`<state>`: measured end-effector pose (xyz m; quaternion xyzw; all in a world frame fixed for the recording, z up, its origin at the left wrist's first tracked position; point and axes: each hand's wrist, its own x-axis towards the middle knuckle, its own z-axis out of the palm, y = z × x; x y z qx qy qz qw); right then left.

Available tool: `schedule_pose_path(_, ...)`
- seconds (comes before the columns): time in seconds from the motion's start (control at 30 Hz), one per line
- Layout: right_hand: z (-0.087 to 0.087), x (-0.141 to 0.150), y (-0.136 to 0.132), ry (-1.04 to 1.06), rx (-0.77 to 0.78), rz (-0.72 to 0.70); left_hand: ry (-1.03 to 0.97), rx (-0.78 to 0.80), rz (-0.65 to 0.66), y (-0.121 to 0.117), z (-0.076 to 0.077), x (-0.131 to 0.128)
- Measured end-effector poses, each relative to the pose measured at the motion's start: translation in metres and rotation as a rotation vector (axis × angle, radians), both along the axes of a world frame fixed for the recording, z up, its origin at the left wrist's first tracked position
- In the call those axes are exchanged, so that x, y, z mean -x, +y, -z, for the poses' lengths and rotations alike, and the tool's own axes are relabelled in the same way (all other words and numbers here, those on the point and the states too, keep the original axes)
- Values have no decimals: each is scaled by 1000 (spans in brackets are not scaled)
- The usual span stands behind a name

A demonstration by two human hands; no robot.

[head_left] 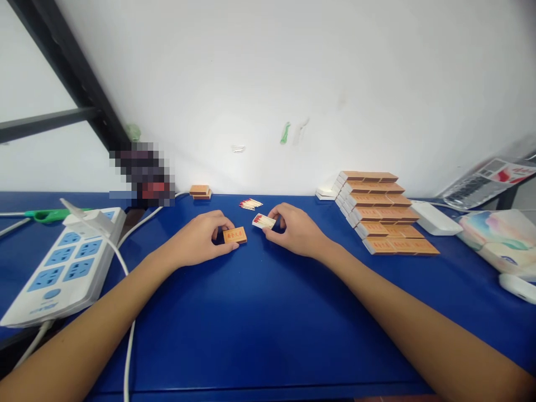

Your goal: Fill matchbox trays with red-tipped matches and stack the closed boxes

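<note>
Orange matchbox sleeve [235,235] lies flat on the blue table [268,324], near the middle, held at its left end by the left hand [200,239] — fingers curled down and closed on it. Just to its right, not quite touching, sits the open inner tray [263,221], white, with red-tipped matches showing inside; the right hand [295,229] pinches it, thumb and fingers closed on its right end, tray tilted a little. Both forearms rest on the table. Behind the tray, toward the wall, a small loose pile of matches [250,204] lies on the surface. Further left of that, two closed matchboxes [200,192] stacked one on the other, close to the wall. To the right, well apart from the hands — a stepped stack of matchboxes [383,215], orange tops, white sides, several layers deep. A white flat box [435,219] sits just beside the stack's right edge. At the left side, a white power strip [62,268] with blue sockets, one plug in it, white cable [128,312] trailing over the front of the table. Green-handled tool [46,214] lies beyond the strip.
</note>
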<state>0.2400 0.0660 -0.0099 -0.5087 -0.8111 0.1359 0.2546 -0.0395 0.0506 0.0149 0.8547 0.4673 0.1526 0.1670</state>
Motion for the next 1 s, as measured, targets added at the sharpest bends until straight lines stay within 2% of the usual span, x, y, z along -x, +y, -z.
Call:
schedule_pose_path(0.2,0,5,-7,47,-85,-98,-124,-68,-44,0,11,-5)
schedule_pose_path(0.33,0,4,-7,66,-136,-129,-193,-91,-52,2,12,-4)
schedule_pose_path(0.47,-1,3,-7,87,-132,-141,-235,-85,-19,2,11,-3)
schedule_pose_path(0.6,-4,1,-7,122,-110,-241,-292,-84,-7,3,12,-3)
schedule_pose_path(0.7,-4,-1,-5,187,-35,-304,-356,-52,-5,4,14,-4)
schedule_pose_path(0.8,-2,-2,-1,312,107,-308,-404,-22,-1,4,14,-5)
schedule_pose_path(0.9,-1,-4,3,442,278,-296,-485,48,-45,4,13,-6)
schedule_pose_path(1.0,-2,-6,6,522,371,-308,-559,146,-105,3,10,-7)
